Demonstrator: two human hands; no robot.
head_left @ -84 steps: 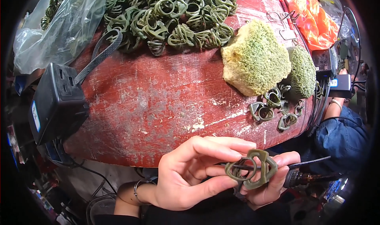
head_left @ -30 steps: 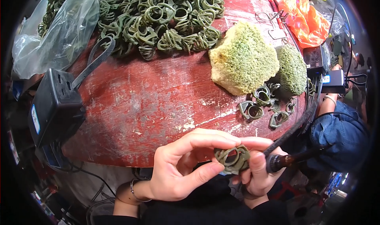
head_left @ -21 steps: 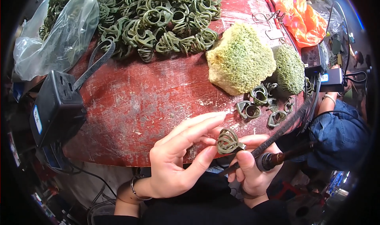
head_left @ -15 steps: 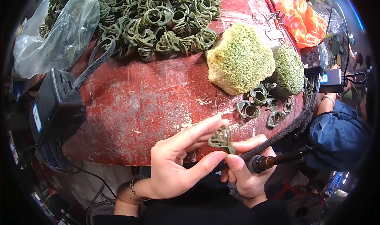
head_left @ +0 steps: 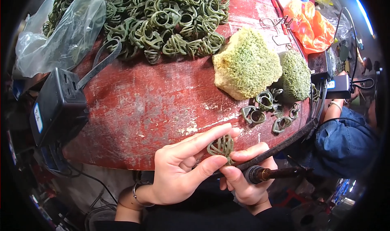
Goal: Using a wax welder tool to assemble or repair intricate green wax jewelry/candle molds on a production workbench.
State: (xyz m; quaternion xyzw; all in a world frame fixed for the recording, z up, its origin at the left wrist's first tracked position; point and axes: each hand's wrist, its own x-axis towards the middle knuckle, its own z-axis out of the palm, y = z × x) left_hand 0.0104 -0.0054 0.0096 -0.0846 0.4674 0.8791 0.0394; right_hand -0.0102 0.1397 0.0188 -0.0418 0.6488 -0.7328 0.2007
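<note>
My left hand (head_left: pixel 178 174) is closed around an olive-green ring piece (head_left: pixel 219 147) with several curved strands, its thumb and fingertips against it, near the red table's front edge. My right hand (head_left: pixel 252 186) meets it from the right, fingertips at the piece's base, and grips a dark tool (head_left: pixel 272 174) with a black collar and brown shaft. A long dark textured strip (head_left: pixel 284 141) runs diagonally through that hand; where its lower end lies is hidden behind the fingers. Several similar loose rings (head_left: pixel 264 103) lie beyond my hands.
The red table (head_left: pixel 142 93) holds a ring pile (head_left: pixel 170 20), plastic bag (head_left: pixel 61 36), black box (head_left: pixel 59 105), pale-green sponge (head_left: pixel 248 64), smaller one (head_left: pixel 294 74), orange bag (head_left: pixel 304 24), wire tools and cables. At right another person's blue-clad arm (head_left: pixel 341 141) is visible.
My hands have shifted leftward with the ring piece, which has been turned so its strands stand upright. The dark strip now slopes diagonally, and the tool's shaft has moved left with my right hand.
</note>
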